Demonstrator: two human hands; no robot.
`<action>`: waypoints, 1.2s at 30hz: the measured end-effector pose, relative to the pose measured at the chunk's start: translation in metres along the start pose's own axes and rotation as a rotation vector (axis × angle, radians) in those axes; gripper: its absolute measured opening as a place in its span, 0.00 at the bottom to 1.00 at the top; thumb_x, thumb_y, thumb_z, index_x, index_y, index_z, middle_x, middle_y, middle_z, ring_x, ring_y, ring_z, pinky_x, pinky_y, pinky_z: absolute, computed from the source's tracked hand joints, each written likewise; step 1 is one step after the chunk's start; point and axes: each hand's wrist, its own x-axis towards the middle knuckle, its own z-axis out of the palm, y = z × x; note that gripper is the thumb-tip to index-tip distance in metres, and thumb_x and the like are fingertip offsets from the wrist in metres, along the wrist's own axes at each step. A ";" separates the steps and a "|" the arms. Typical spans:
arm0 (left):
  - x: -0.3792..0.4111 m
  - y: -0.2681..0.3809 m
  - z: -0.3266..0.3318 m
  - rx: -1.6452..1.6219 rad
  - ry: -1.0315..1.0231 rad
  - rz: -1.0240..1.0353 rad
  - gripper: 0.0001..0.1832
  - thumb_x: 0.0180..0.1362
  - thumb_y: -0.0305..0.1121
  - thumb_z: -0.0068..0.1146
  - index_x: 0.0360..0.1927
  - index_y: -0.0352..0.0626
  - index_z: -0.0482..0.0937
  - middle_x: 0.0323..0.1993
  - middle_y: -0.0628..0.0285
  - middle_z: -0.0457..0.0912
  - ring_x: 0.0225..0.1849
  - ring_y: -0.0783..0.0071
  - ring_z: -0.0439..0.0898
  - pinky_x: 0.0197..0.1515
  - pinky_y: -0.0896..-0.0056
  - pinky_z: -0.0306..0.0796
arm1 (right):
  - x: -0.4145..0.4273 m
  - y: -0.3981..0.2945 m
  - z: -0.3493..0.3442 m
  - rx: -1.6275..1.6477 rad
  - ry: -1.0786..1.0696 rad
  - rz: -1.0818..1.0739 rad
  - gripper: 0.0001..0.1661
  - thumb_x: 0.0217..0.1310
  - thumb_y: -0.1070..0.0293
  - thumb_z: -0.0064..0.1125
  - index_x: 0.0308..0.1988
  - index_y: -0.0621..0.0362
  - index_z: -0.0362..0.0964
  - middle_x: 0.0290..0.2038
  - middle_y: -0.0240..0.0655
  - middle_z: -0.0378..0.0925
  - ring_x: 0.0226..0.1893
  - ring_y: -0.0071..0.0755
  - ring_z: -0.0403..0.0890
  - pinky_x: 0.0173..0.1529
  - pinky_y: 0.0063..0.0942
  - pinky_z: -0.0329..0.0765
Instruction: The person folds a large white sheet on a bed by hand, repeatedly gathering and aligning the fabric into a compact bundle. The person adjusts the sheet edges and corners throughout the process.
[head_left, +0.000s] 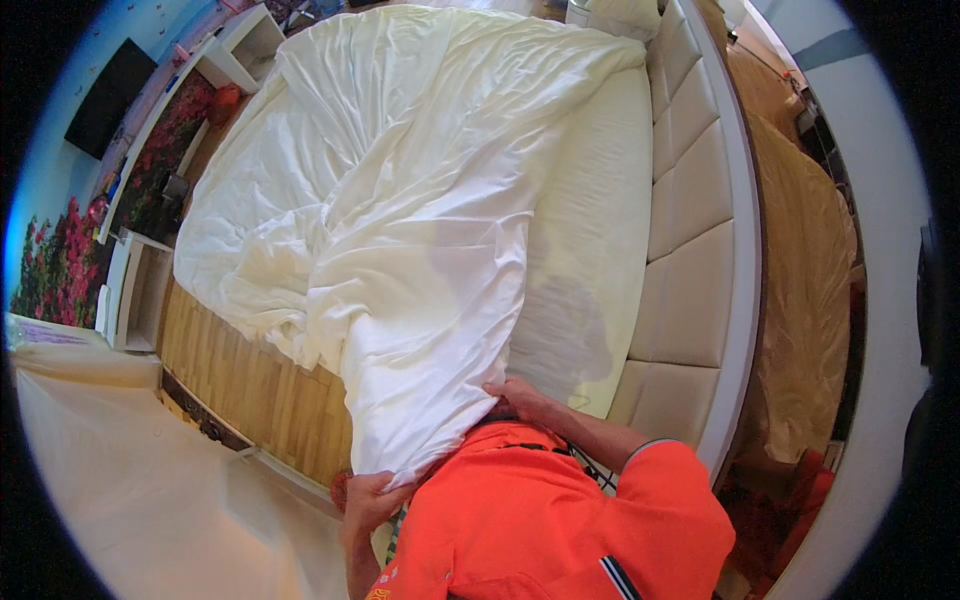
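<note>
A large white bed cover (420, 255), full of folds, lies across the bed and reaches up to my waist. My left hand (373, 496) pinches one corner of its near edge, low at my left side. Further right, my right hand (517, 401) grips another part of the same edge close to my belly. Between the hands the cloth hangs fairly taut. Along the right side, a strip of pale fitted sheet on the mattress (592, 225) shows beside the cover, with a shadow falling on it.
A padded beige headboard (690, 195) borders the bed on the right, with a mirror (802, 300) behind it. At left are wooden flooring (262, 390), a white shelf unit (139, 292) and a wall-mounted television (111, 97). A pale curtain (165, 487) hangs at lower left.
</note>
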 end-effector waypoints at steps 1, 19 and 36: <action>0.005 -0.003 0.002 0.052 -0.034 0.044 0.14 0.55 0.36 0.66 0.23 0.34 0.80 0.12 0.69 0.69 0.18 0.88 0.65 0.19 0.74 0.58 | 0.010 0.002 -0.008 -0.014 0.042 -0.014 0.25 0.64 0.56 0.60 0.55 0.59 0.70 0.49 0.37 0.79 0.44 0.36 0.81 0.47 0.33 0.79; -0.038 -0.010 -0.062 -0.209 0.073 -0.065 0.08 0.41 0.25 0.74 0.25 0.36 0.85 0.20 0.71 0.80 0.24 0.85 0.75 0.28 0.77 0.67 | 0.041 0.030 -0.052 -0.723 0.234 -0.024 0.38 0.49 0.54 0.72 0.56 0.64 0.71 0.45 0.41 0.81 0.44 0.38 0.81 0.50 0.35 0.78; -0.042 -0.008 -0.069 -0.091 -0.049 -0.050 0.10 0.41 0.27 0.75 0.27 0.38 0.84 0.21 0.71 0.79 0.26 0.86 0.74 0.28 0.77 0.66 | 0.043 -0.015 -0.057 0.227 0.164 -0.391 0.21 0.63 0.68 0.59 0.54 0.66 0.71 0.51 0.42 0.79 0.48 0.38 0.81 0.55 0.37 0.79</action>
